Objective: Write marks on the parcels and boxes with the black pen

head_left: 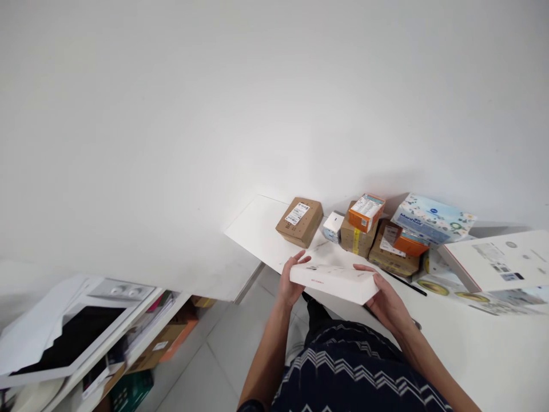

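Observation:
Both my hands hold a flat white box [334, 281] with small red print on its side, level just above the near edge of a white table [257, 232]. My left hand [290, 281] grips its left end, thumb on top and fingers underneath. My right hand [386, 300] clasps its right end, fingers curled along the edge. Beyond the white box a brown cardboard box [299, 221] with a white label lies on the table.
A small white box [333, 226], stacked brown and orange boxes [364, 223], a pale printed tissue pack [431, 218] and a large white carton [497, 260] crowd the table's far right. A shelf [98, 337] with papers and boxes stands at lower left. Tiled floor [206, 372] lies below.

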Motion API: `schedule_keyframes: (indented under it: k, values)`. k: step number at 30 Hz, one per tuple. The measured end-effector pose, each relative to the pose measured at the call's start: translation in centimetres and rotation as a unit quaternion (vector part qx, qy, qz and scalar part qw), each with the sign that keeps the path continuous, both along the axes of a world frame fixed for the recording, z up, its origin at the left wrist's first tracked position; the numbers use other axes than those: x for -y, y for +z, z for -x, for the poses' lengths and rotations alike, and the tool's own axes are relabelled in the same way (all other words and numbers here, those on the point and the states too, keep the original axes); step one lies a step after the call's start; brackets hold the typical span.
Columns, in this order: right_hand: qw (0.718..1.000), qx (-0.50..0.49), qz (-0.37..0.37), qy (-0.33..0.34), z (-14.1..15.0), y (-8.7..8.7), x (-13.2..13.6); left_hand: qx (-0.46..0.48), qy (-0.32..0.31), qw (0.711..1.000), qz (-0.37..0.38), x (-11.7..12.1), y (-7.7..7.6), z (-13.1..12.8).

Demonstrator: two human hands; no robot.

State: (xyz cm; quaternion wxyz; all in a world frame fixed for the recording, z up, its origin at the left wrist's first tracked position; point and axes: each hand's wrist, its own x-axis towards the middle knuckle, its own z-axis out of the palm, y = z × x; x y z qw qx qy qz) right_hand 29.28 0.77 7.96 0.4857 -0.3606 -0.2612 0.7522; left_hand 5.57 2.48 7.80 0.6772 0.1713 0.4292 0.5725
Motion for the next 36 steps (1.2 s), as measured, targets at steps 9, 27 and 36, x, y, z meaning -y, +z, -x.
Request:
schedule_keyframes:
  k: [9,27,36]
  values:
    - [0.981,0.119,-0.141,0.059,1.0,-2.4,1.2,-0.013,0.143,0.989,0.037,-1.4,-1.3,-0.5]
    - [0.981,0.1,0.109,0.123,3.4,-6.1,0.3,-0.165,0.12,0.952,-0.226,1.7,3.2,-1.3]
    - [0.983,-0.009,0.155,0.101,3.8,-3.7,1.0,-0.163,0.096,0.939,-0.289,1.5,3.3,-1.3]
